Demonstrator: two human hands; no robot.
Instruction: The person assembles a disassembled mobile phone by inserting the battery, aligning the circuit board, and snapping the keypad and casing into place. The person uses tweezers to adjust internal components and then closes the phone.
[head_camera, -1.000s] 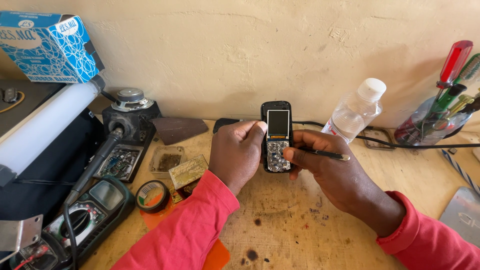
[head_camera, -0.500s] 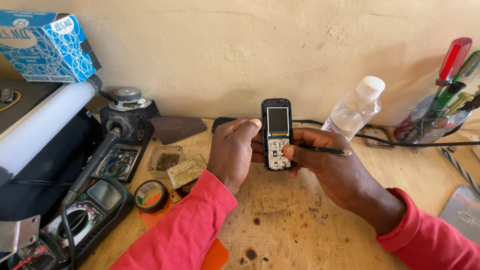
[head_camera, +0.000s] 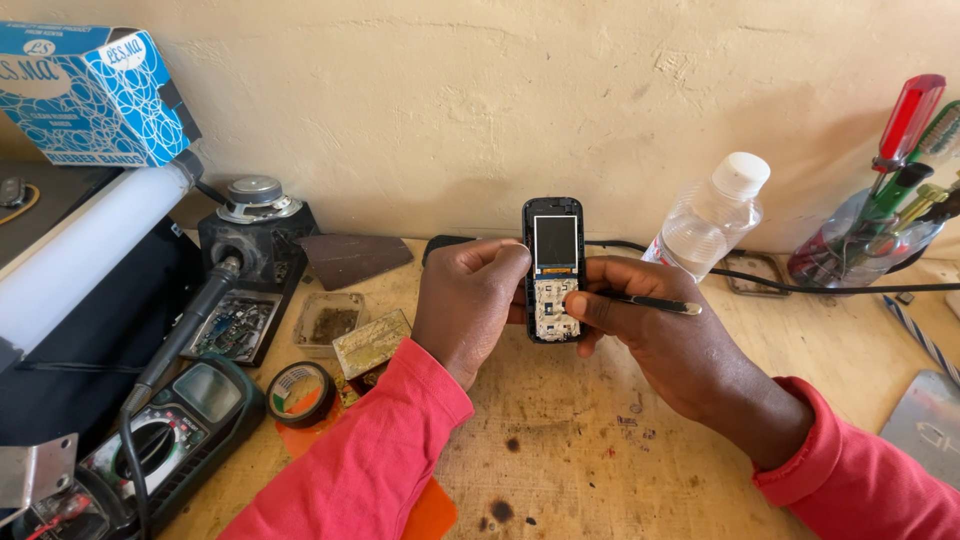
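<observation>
Our left fingers wrap the left edge of the phone, thumb tip against its side, so the left hand props it upright with the screen and the bared keypad board facing us. Our right fingers pinch a thin dark tool, probably tweezers or a probe, while the thumb presses on the keypad area; the tool lies nearly level, its free end pointing right, away from the phone. The right hand thus does two jobs at once, bracing the phone from the right and keeping the tool ready. Both hands hold the phone just above the table, in the middle of the scene, near the far wall.

Outward to the left, near our left sleeve, lie a small circuit board, a shallow clear tray and a roll of tape, all within easy reach. Further left a multimeter rests at the near edge, and a dark stand with a handpiece leaning from it sits by a small speaker. A blue box sits at the far left.

To the right a clear bottle with a white cap stands by the wall, and a jar of screwdrivers keeps those tools upright at the far right. A black cable runs along the wall behind the bottle.
</observation>
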